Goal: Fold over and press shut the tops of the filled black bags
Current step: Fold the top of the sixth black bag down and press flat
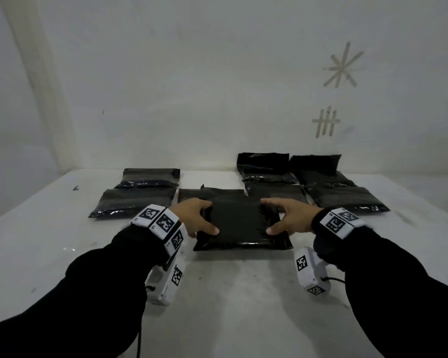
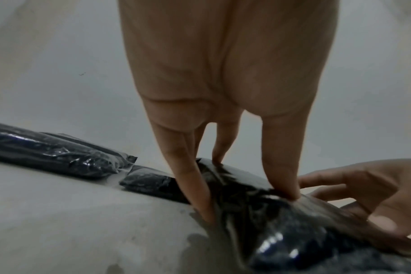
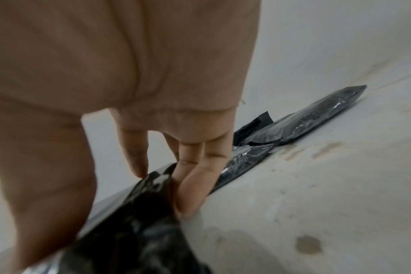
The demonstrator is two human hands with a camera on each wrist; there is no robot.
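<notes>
A filled black bag point(image 1: 239, 226) lies flat at the middle of the white table point(image 1: 230, 301). My left hand point(image 1: 204, 218) grips its left side, thumb on top and fingers curled over the far left corner. My right hand point(image 1: 277, 217) grips the right side the same way. In the left wrist view the thumb point(image 2: 284, 166) presses on the glossy bag point(image 2: 282, 231) and the other fingers point(image 2: 192, 185) run down its edge. In the right wrist view the fingers point(image 3: 192, 189) lie against the edge of the bag point(image 3: 134, 231).
Another black bag point(image 1: 210, 193) lies just behind the held one. Two more bags point(image 1: 137, 200) sit at the back left. Several bags point(image 1: 318, 177) are laid out at the back right against the wall. Tape marks point(image 1: 326, 122) are stuck on the wall.
</notes>
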